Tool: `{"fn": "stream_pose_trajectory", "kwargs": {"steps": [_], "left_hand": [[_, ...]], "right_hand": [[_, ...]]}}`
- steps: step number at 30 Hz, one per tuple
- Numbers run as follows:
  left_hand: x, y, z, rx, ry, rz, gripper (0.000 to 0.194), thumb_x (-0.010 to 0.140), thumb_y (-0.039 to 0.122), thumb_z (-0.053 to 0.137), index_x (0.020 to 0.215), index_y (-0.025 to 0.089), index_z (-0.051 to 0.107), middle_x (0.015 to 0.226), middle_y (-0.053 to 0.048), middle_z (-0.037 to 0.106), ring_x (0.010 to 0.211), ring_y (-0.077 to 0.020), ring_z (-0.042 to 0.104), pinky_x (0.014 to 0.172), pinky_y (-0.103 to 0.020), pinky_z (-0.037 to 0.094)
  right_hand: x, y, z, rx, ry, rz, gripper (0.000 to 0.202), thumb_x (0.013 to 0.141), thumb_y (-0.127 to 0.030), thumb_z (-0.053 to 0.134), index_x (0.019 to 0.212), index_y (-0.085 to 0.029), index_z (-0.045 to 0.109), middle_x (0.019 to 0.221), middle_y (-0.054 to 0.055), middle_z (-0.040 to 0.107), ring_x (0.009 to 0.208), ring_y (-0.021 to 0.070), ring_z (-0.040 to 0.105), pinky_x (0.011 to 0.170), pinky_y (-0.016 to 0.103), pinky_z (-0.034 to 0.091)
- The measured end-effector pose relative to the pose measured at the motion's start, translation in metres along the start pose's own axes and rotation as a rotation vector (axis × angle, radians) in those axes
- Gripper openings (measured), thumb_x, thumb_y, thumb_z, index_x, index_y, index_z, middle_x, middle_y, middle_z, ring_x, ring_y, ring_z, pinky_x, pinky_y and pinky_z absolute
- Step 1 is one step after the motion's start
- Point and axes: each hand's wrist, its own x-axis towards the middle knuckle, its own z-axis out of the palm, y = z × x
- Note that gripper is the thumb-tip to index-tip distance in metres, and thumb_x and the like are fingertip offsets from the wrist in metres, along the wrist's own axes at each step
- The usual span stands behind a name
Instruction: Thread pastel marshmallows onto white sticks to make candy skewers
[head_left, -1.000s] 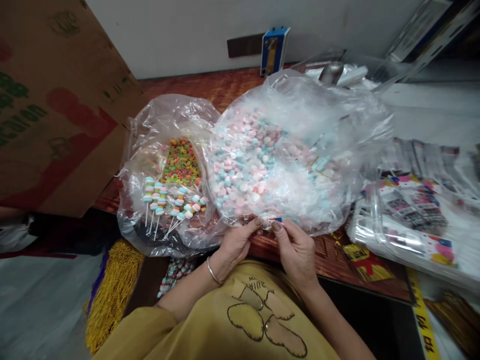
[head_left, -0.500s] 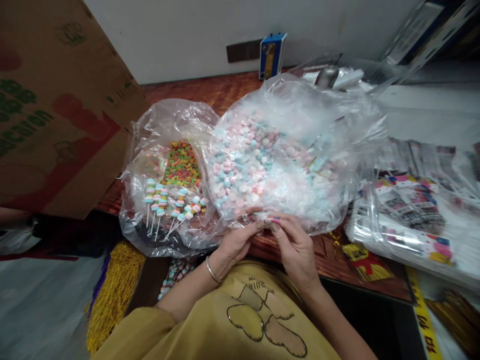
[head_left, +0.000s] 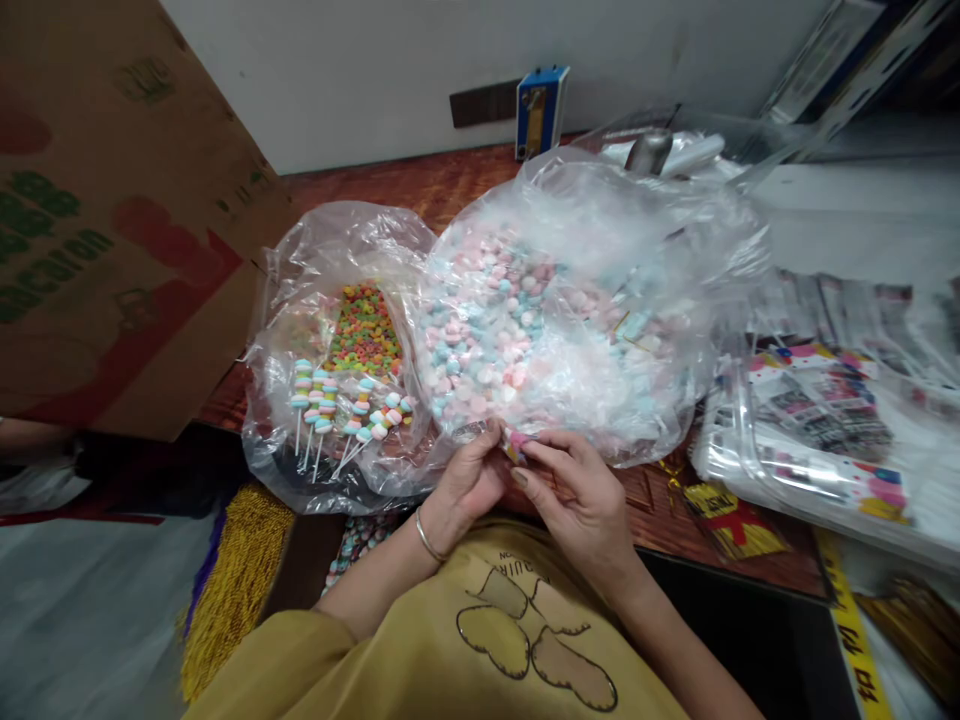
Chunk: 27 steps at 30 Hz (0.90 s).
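At the table's front edge, my left hand point(head_left: 474, 478) and my right hand point(head_left: 581, 490) meet around a small pink and white wrapper point(head_left: 516, 442). Fingers of both hands pinch it; whether anything is inside is too small to tell. Behind them lies a large clear plastic bag of pink, blue and white candies point(head_left: 495, 330). Left of it, another clear bag point(head_left: 349, 225) has colourful ring candies point(head_left: 365, 330) in it. Several candy sticks point(head_left: 321, 400) with pastel pieces and white sticks lie on that bag's near side.
A big cardboard box point(head_left: 120, 220) stands at the left. On the right are a plastic tray point(head_left: 795, 500) with printed wrappers and a gold and red packet point(head_left: 735, 520). A blue box point(head_left: 541, 112) stands by the wall. Yellow fringe point(head_left: 240, 590) hangs at lower left.
The pink and white wrapper now shows more between my hands. My left fingers have moved slightly left, and my right fingers have shifted and spread a little around it.
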Motion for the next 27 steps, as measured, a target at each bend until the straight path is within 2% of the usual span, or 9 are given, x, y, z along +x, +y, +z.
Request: {"fn": "stream_pose_trajectory", "kwargs": {"steps": [4, 7, 13, 17, 20, 23, 25, 27], "left_hand": [[-0.001, 0.002, -0.001, -0.084, 0.031, -0.097, 0.022, 0.068, 0.017, 0.087, 0.069, 0.013, 0.066, 0.063, 0.0, 0.067, 0.057, -0.0107, 0.062, 0.059, -0.022, 0.053], [-0.003, 0.004, 0.001, -0.093, 0.023, -0.086, 0.018, 0.073, 0.018, 0.083, 0.071, 0.013, 0.066, 0.065, -0.001, 0.067, 0.058, -0.0113, 0.063, 0.059, -0.021, 0.054], [-0.007, 0.012, 0.005, -0.119, 0.075, -0.025, 0.02, 0.079, 0.017, 0.078, 0.066, 0.014, 0.063, 0.061, 0.001, 0.06, 0.054, -0.0084, 0.057, 0.054, -0.019, 0.051], [-0.014, 0.018, 0.003, -0.112, -0.006, 0.029, 0.025, 0.075, 0.017, 0.082, 0.066, 0.015, 0.059, 0.059, 0.003, 0.052, 0.054, -0.0065, 0.049, 0.051, -0.017, 0.043], [-0.029, 0.031, -0.002, -0.163, -0.108, 0.107, 0.028, 0.069, 0.016, 0.087, 0.071, 0.016, 0.059, 0.064, 0.004, 0.048, 0.056, -0.0056, 0.044, 0.05, -0.016, 0.037], [-0.053, 0.057, -0.017, -0.212, -0.165, 0.258, 0.034, 0.065, 0.017, 0.09, 0.073, 0.017, 0.057, 0.067, 0.005, 0.044, 0.056, -0.0052, 0.04, 0.049, -0.017, 0.035], [-0.073, 0.078, -0.036, -0.243, -0.156, 0.409, 0.036, 0.065, 0.017, 0.09, 0.072, 0.017, 0.055, 0.069, 0.005, 0.041, 0.056, -0.0051, 0.038, 0.049, -0.016, 0.034], [-0.095, 0.097, -0.058, -0.268, -0.116, 0.584, 0.036, 0.068, 0.017, 0.087, 0.071, 0.018, 0.051, 0.07, 0.004, 0.039, 0.056, -0.0051, 0.036, 0.048, -0.015, 0.033]], "right_hand": [[0.004, -0.005, 0.0, -0.061, -0.037, -0.052, 0.031, 0.091, -0.014, 0.066, 0.12, -0.025, 0.069, 0.11, 0.008, 0.067, 0.101, 0.0213, 0.066, 0.088, 0.037, 0.057], [0.006, -0.008, 0.001, -0.087, -0.079, -0.081, 0.03, 0.092, -0.015, 0.065, 0.119, -0.025, 0.07, 0.11, 0.009, 0.068, 0.102, 0.0226, 0.066, 0.088, 0.039, 0.057], [0.011, -0.016, 0.001, -0.108, -0.071, -0.102, 0.023, 0.093, -0.017, 0.063, 0.112, -0.026, 0.073, 0.108, 0.009, 0.069, 0.099, 0.0226, 0.068, 0.084, 0.04, 0.059], [0.016, -0.027, -0.003, -0.055, -0.075, -0.12, 0.025, 0.093, -0.016, 0.063, 0.114, -0.026, 0.072, 0.11, 0.008, 0.069, 0.101, 0.022, 0.068, 0.085, 0.037, 0.059], [0.025, -0.034, -0.002, -0.006, -0.061, -0.093, 0.022, 0.092, -0.016, 0.064, 0.11, -0.026, 0.072, 0.108, 0.008, 0.069, 0.098, 0.0209, 0.068, 0.084, 0.034, 0.058], [0.04, -0.037, 0.019, 0.07, -0.12, -0.039, 0.017, 0.094, -0.02, 0.062, 0.107, -0.025, 0.072, 0.104, 0.008, 0.07, 0.095, 0.0207, 0.068, 0.079, 0.032, 0.058], [0.051, -0.039, 0.049, 0.155, -0.251, -0.012, 0.017, 0.095, -0.024, 0.059, 0.106, -0.023, 0.072, 0.101, 0.007, 0.073, 0.093, 0.0205, 0.069, 0.078, 0.031, 0.057], [0.059, -0.044, 0.092, 0.267, -0.442, 0.033, 0.018, 0.094, -0.027, 0.059, 0.104, -0.022, 0.073, 0.099, 0.006, 0.076, 0.091, 0.0201, 0.071, 0.077, 0.031, 0.057]]}}
